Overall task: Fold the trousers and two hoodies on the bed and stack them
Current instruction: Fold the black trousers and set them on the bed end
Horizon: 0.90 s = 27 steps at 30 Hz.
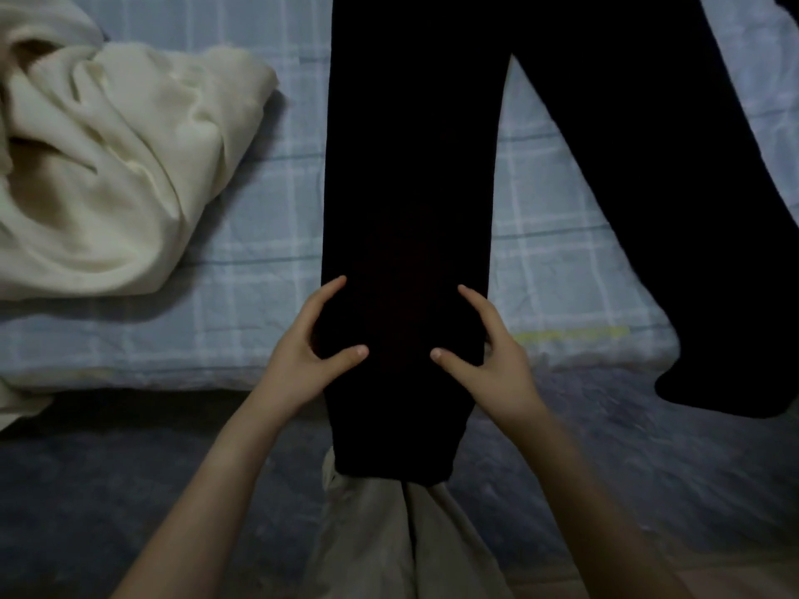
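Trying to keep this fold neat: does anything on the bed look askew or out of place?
The black trousers lie splayed in a V, both leg ends hanging over the bed edge; the left hand and right hand grip one leg. The cream hoodie is crumpled at the left.

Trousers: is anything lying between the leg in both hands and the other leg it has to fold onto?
Nothing visible. Between the held leg, gripped by the left hand and right hand, and the other leg lies only bare checked sheet. The cream hoodie sits to the left, apart from both legs.
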Motion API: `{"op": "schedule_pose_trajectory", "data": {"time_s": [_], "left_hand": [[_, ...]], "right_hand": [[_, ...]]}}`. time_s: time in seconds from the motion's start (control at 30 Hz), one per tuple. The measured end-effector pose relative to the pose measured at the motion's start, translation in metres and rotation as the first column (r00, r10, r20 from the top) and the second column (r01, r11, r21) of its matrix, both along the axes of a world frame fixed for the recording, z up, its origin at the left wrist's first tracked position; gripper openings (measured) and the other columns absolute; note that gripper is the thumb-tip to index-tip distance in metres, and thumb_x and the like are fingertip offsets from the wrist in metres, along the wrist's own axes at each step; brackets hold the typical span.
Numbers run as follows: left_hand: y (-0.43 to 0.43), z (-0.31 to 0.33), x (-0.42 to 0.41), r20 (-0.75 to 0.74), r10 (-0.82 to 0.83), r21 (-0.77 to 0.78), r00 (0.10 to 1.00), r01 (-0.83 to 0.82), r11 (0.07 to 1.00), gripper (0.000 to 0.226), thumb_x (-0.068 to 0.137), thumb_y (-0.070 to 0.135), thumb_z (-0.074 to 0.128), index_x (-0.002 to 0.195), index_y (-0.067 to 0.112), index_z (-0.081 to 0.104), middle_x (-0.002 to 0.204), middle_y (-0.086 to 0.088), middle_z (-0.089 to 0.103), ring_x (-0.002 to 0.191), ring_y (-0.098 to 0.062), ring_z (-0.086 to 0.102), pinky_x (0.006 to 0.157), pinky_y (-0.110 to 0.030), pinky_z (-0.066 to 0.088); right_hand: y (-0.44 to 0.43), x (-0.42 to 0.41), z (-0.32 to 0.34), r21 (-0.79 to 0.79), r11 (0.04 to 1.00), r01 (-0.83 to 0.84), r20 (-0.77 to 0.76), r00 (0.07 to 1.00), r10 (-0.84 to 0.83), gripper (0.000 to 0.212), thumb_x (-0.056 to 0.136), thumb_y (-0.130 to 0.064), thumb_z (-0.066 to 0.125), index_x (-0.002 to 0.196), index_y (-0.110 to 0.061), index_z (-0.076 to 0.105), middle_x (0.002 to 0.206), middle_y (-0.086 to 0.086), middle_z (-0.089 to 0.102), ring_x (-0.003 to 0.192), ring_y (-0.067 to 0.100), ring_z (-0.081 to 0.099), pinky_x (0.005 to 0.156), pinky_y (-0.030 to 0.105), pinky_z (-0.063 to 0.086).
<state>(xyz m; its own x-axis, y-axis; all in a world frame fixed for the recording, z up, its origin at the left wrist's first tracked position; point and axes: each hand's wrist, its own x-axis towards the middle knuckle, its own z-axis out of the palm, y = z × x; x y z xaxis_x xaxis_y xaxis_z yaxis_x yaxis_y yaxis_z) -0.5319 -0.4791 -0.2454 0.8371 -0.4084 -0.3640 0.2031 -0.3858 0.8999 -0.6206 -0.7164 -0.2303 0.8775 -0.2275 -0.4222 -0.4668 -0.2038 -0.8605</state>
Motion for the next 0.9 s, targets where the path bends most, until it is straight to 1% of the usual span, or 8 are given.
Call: {"op": "schedule_pose_trajectory", "data": {"time_s": [0.07, 0.23, 0.4, 0.47, 0.53, 0.67, 0.8, 0.9], "left_hand": [[0.005, -0.002, -0.005, -0.021, 0.007, -0.004, 1.000, -0.007, 1.000, 0.080, 0.079, 0.010, 0.080, 0.143, 0.039, 0.042, 0.136, 0.022, 0.053, 0.127, 0.004, 0.049, 0.096, -0.009, 0.042], [-0.005, -0.001, -0.011, 0.027, 0.093, 0.106, 0.995, -0.095, 0.990, 0.075, 0.076, 0.007, 0.081, 0.139, 0.031, 0.048, 0.129, 0.014, 0.058, 0.119, 0.001, 0.056, 0.098, -0.016, 0.047], [0.005, 0.008, -0.001, 0.148, 0.012, 0.246, 0.989, -0.049, 0.968, 0.067, 0.080, 0.025, 0.077, 0.135, 0.048, 0.045, 0.114, 0.028, 0.057, 0.103, 0.013, 0.056, 0.081, -0.001, 0.041], [0.009, 0.011, 0.010, 0.168, 0.040, 0.232, 0.985, -0.079, 0.969, 0.061, 0.083, 0.025, 0.075, 0.132, 0.049, 0.048, 0.105, 0.028, 0.060, 0.096, 0.010, 0.060, 0.075, -0.001, 0.042], [0.007, 0.012, 0.029, 0.116, 0.109, 0.129, 0.987, -0.124, 0.984, 0.057, 0.086, 0.020, 0.073, 0.130, 0.049, 0.050, 0.106, 0.025, 0.064, 0.098, 0.005, 0.064, 0.079, -0.006, 0.047], [-0.008, 0.011, 0.082, -0.009, 0.162, -0.043, 0.987, -0.162, 0.986, 0.050, 0.093, 0.005, 0.063, 0.136, 0.028, 0.049, 0.114, -0.005, 0.066, 0.103, -0.012, 0.067, 0.092, -0.028, 0.054], [-0.021, 0.006, 0.138, -0.063, 0.073, -0.110, 0.995, -0.080, 0.991, 0.047, 0.095, -0.002, 0.055, 0.134, 0.024, 0.051, 0.097, -0.005, 0.063, 0.087, -0.013, 0.065, 0.082, -0.028, 0.057], [-0.024, 0.005, 0.168, -0.016, -0.065, -0.087, 0.998, 0.063, 0.994, 0.049, 0.094, -0.001, 0.057, 0.136, 0.022, 0.050, 0.096, -0.005, 0.063, 0.088, -0.012, 0.064, 0.080, -0.025, 0.057]], "right_hand": [[-0.005, -0.005, -0.002, 0.029, 0.997, -0.065, -0.015, 0.998, 0.066, 0.080, 0.082, -0.015, 0.080, 0.146, -0.044, 0.040, 0.140, -0.034, 0.046, 0.130, -0.011, 0.045, 0.101, 0.016, 0.046], [0.001, -0.008, 0.000, -0.094, 0.992, -0.083, -0.024, 0.996, 0.081, 0.078, 0.084, -0.013, 0.078, 0.149, -0.034, 0.039, 0.148, -0.014, 0.046, 0.137, 0.004, 0.043, 0.111, 0.039, 0.043], [0.003, -0.001, 0.013, -0.542, 0.838, -0.066, -0.025, 0.998, 0.063, 0.069, 0.089, -0.033, 0.068, 0.148, -0.036, 0.034, 0.124, -0.004, 0.044, 0.102, 0.013, 0.054, 0.079, 0.029, 0.049], [0.007, 0.007, 0.018, -0.646, 0.763, -0.021, 0.040, 0.997, 0.061, 0.059, 0.092, -0.029, 0.066, 0.145, -0.025, 0.042, 0.124, 0.001, 0.044, 0.105, 0.017, 0.050, 0.080, 0.030, 0.047], [0.015, 0.023, 0.020, -0.632, 0.775, -0.001, 0.091, 0.993, 0.075, 0.049, 0.094, -0.024, 0.064, 0.140, -0.019, 0.050, 0.122, 0.005, 0.049, 0.111, 0.021, 0.048, 0.089, 0.033, 0.045], [0.041, 0.064, 0.023, -0.652, 0.758, 0.010, 0.159, 0.979, 0.125, 0.040, 0.095, -0.020, 0.061, 0.135, -0.015, 0.056, 0.114, 0.008, 0.053, 0.106, 0.025, 0.048, 0.089, 0.041, 0.047], [0.070, 0.101, 0.021, -0.531, 0.847, 0.014, 0.130, 0.989, 0.065, 0.042, 0.098, -0.027, 0.056, 0.139, -0.022, 0.048, 0.114, 0.001, 0.046, 0.095, 0.022, 0.056, 0.080, 0.043, 0.052], [0.095, 0.123, 0.018, -0.565, 0.825, -0.022, 0.061, 0.996, 0.068, 0.052, 0.096, -0.037, 0.057, 0.144, -0.025, 0.041, 0.116, 0.002, 0.041, 0.099, 0.023, 0.055, 0.079, 0.041, 0.053]]}}
